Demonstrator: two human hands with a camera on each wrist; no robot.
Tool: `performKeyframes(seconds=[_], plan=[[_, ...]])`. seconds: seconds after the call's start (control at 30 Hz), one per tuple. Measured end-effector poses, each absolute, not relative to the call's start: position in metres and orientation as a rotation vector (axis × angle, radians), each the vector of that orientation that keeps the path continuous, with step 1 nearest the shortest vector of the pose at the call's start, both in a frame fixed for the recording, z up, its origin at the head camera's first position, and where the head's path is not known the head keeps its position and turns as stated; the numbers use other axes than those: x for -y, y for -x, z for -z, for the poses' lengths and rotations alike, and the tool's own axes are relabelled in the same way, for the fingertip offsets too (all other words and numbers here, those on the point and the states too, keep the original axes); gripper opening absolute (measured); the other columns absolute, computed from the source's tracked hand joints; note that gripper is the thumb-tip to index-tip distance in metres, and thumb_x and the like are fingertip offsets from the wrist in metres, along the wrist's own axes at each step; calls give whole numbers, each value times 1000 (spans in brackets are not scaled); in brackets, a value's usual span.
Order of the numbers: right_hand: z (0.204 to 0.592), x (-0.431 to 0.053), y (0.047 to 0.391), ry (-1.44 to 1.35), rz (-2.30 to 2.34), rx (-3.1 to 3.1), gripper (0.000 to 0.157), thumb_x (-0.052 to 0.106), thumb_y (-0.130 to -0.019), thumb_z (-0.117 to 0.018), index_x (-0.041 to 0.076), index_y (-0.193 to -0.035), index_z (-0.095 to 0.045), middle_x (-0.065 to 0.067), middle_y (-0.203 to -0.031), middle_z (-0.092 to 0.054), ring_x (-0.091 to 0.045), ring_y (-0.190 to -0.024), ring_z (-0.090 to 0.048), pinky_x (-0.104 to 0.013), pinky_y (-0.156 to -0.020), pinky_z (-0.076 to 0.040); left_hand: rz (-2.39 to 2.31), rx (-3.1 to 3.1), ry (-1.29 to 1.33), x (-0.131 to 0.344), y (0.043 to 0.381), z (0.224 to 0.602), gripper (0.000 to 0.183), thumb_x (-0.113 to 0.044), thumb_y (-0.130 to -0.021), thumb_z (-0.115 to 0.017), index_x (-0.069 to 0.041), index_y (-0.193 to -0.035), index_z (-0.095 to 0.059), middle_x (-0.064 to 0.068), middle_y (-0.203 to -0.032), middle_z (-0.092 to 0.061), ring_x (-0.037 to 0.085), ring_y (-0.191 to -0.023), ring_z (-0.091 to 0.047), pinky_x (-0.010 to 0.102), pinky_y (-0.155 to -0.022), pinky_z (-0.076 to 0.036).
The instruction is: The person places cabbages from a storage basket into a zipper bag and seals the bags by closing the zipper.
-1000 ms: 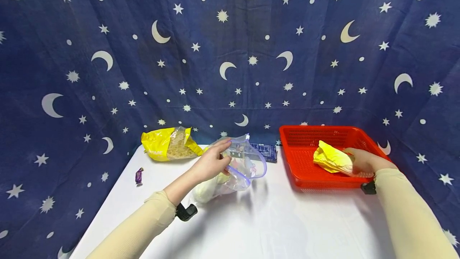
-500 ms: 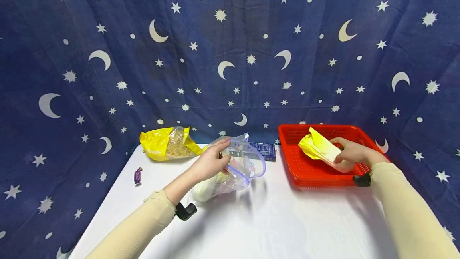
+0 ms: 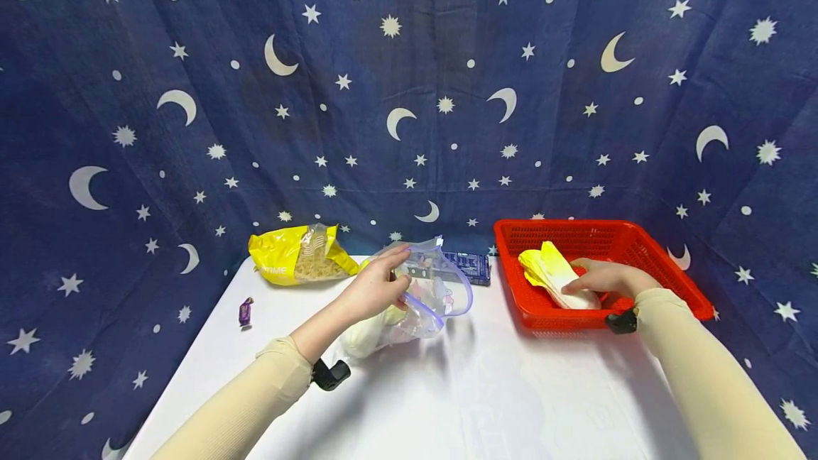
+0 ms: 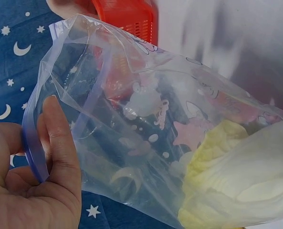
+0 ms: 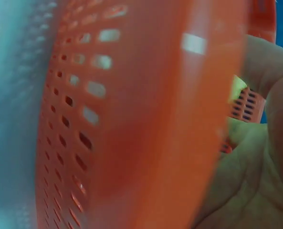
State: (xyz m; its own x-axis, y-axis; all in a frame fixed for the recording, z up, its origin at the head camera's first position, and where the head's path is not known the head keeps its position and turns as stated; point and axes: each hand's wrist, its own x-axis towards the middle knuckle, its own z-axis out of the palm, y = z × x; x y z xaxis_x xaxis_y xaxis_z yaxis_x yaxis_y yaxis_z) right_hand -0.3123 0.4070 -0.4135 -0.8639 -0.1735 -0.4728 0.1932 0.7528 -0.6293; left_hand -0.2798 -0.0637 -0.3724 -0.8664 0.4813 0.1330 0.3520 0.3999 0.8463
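My left hand holds the purple zip rim of a clear printed zip bag, with fingers on both sides of the rim. The bag's mouth gapes, facing right in the head view. A napa cabbage, white with yellow leaf edges, lies inside the bag. My right hand reaches into the red plastic basket, thumb and fingers around the white end of another piece of napa cabbage. Its yellow leafy end points left. In the right wrist view the basket wall hides most of this grip.
A yellow bag of pasta lies at the table's back left, with a small purple wrapped candy nearer the left edge. Behind the zip bag sits a dark blue packet. A star-and-moon curtain hangs behind the white table.
My right hand has moved left and lower within the basket, carrying the cabbage piece toward the basket's left side. The left hand and the zip bag have stayed put.
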Motion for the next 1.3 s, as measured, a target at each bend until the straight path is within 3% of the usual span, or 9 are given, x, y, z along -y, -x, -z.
performKeyframes(seconds=[0.17,0.37,0.5,0.73,0.93,1.2,1.3], plan=[[417,-402,312,-37,918,-2453,93,29,-92,-74,-5,-157,-16,-32,-139,-36,-31,-95,-55,-43,-75,-58,-1483,-2504,-756,64,279,372,61,-3,-94,-54,10,-151,-39,17,-162,-33,17,-59,-68,29,-60,-62],[421,-403,313,-51,932,-2447,104,32,-93,-74,-2,-161,-4,-36,-150,-25,-40,-110,-51,-47,-82,-57,-1472,-2504,-748,65,279,372,61,-3,-94,-54,10,-152,-38,17,-163,-32,17,-60,-68,28,-61,-62],[423,-405,313,-51,961,-2429,104,33,-93,-73,-1,-162,-3,-36,-154,-21,-43,-118,-47,-48,-85,-56,-1470,-2501,-759,64,279,372,62,-3,-94,-54,11,-152,-37,18,-164,-31,17,-60,-68,28,-62,-62],[423,-407,312,-91,1087,-2349,101,20,-89,-70,3,-163,-4,-25,-129,-43,-28,-84,-49,-38,-69,-51,-1467,-2508,-752,64,280,373,62,-3,-93,-55,9,-152,-38,17,-164,-31,16,-61,-68,28,-63,-62],[424,-409,313,-111,1117,-2316,100,18,-88,-69,6,-164,-6,-25,-133,-39,-30,-92,-51,-40,-74,-53,-1479,-2504,-748,64,280,372,62,-4,-94,-55,8,-153,-38,15,-164,-31,17,-61,-68,28,-63,-62],[428,-408,312,-41,1084,-2376,97,23,-91,-71,9,-164,-10,-27,-138,-38,-27,-88,-50,-36,-69,-50,-1491,-2489,-727,63,280,373,62,-3,-94,-55,8,-153,-38,15,-164,-30,17,-62,-67,28,-63,-62],[429,-409,312,-20,1109,-2409,94,21,-92,-70,9,-164,-11,-28,-136,-42,-25,-77,-51,-34,-62,-50,-1493,-2485,-737,63,281,373,62,-3,-94,-54,9,-153,-38,16,-164,-31,17,-62,-67,29,-62,-62]])
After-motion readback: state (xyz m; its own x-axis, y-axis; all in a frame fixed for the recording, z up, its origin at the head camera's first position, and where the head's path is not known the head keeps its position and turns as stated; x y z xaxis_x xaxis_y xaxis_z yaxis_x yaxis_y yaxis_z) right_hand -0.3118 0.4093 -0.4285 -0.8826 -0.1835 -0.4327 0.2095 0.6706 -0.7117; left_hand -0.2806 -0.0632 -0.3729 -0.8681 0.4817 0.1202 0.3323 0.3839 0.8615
